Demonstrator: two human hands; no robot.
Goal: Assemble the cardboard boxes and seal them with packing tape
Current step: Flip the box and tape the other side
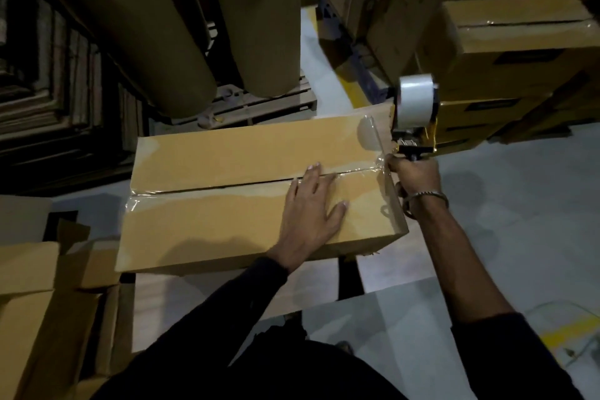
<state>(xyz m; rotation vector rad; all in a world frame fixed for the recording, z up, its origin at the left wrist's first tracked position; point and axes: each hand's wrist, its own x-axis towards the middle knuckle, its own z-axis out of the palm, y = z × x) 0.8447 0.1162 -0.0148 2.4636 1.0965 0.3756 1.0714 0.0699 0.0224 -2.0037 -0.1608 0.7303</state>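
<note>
Box [227, 204]: long cardboard carton, flaps closed, lying flat under the left hand [310, 204]; its centre seam runs lengthwise beneath the fingertips and carries a glossy strip of clear tape [227, 187] reaching from the left end to the right end. Left hand: palm down on the box top, fingers [313, 172] straight and spread, pressing on the taped seam; index and middle tips lie on or just past the seam, thumb splayed toward the right edge. Right hand [412, 177]: just off the right end of the box, fingers curled tight round the handle of the dispenser [414, 114]; a metal bangle [428, 196] circles the wrist. Dispenser: stands upright above the right knuckles, its roll of clear tape uppermost, its blade end near the box's far right corner; a loose film of tape stretches from it down over the right end of the box, beside the right fingers. Sleeves: dark, the left one drawn to the wrist, the right one pushed up the forearm. Surroundings: stack of taped boxes [519, 42] beyond the dispenser; two large brown paper rolls [194, 26] standing on a pallet [259, 107] beyond the left fingertips; open cartons [48, 302] to the left of the left forearm; grey floor [519, 204] with a yellow line.
</note>
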